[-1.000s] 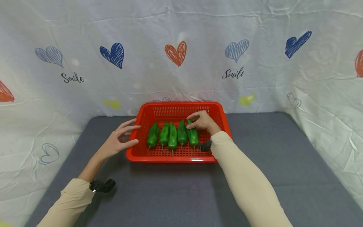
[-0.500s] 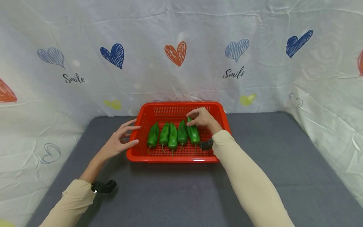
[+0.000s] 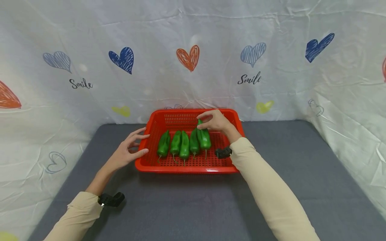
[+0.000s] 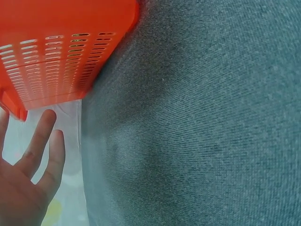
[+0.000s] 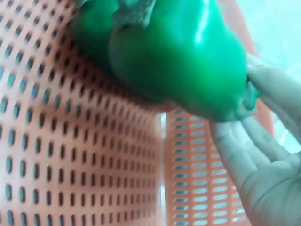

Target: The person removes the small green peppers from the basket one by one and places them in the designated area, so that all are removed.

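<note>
A red perforated plastic basket (image 3: 187,169) holds a row of long green peppers (image 3: 164,144), stems toward me. My right hand (image 3: 214,121) pinches the far tip of the rightmost green pepper (image 3: 204,140) between thumb and fingers. In the right wrist view that pepper (image 5: 183,56) slants over the basket floor, and another pepper shows partly behind it. My left hand (image 3: 123,152) is spread at the basket's left rim, its fingertips right at the edge. In the left wrist view, the fingers of this hand (image 4: 23,193) appear beside the basket's outer wall (image 4: 56,56).
The basket stands toward the back of a table covered in grey cloth (image 3: 187,204). Behind it hangs a white curtain (image 3: 156,83) printed with hearts. Each wrist wears a black band with a small device (image 3: 111,199).
My right hand has drawn the rightmost pepper up and away from me, then slightly left, against its neighbour. My left hand has stayed at the rim.
</note>
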The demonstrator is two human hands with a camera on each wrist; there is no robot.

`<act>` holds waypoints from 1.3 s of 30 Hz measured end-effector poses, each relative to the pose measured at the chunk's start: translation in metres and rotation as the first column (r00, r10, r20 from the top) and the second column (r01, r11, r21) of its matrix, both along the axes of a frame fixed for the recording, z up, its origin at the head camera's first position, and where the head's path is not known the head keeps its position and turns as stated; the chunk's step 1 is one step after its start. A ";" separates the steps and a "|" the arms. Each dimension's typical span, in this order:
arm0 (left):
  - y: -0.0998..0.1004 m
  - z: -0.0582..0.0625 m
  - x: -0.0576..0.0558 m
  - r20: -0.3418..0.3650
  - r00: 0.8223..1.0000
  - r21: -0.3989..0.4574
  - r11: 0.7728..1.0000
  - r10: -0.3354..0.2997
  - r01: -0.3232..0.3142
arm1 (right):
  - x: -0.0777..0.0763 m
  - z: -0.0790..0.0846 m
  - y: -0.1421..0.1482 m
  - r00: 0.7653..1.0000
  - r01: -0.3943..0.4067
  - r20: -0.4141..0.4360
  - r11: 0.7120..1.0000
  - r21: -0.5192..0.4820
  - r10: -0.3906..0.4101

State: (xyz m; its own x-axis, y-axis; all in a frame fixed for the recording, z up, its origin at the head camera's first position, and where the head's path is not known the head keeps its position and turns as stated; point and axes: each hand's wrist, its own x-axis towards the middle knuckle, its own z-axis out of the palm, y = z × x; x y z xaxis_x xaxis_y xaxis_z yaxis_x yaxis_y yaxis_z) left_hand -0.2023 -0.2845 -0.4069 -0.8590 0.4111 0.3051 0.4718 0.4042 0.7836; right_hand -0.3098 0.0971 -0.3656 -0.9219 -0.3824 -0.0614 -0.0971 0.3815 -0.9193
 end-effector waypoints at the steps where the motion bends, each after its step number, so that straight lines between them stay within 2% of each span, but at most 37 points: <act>1: 0.000 0.000 0.000 -0.001 1.000 0.002 1.000 0.001 -0.001 | 0.001 0.003 0.001 1.000 0.003 0.003 1.000 -0.008 -0.003; 11: 0.000 -0.002 0.000 -0.014 1.000 0.044 0.999 -0.019 0.020 | 0.006 0.027 0.003 0.997 0.040 0.077 0.988 -0.152 -0.028; 19: -0.003 -0.004 0.004 -0.025 1.000 0.055 0.998 -0.017 0.019 | 0.011 0.043 0.003 0.997 0.032 0.072 0.968 -0.250 -0.015; 25: 0.000 -0.003 0.004 -0.030 0.999 0.056 0.998 -0.023 0.025 | 0.016 0.056 0.009 0.999 0.035 0.039 0.960 -0.279 -0.025; 33: 0.000 -0.004 0.003 -0.019 1.000 0.044 0.999 -0.005 0.006 | 0.025 0.067 0.018 1.000 0.022 -0.014 0.966 -0.256 -0.027; 39: 0.003 -0.003 0.002 -0.021 1.000 0.028 1.000 -0.005 0.006 | 0.028 0.070 0.032 0.998 0.004 -0.060 0.972 -0.235 -0.019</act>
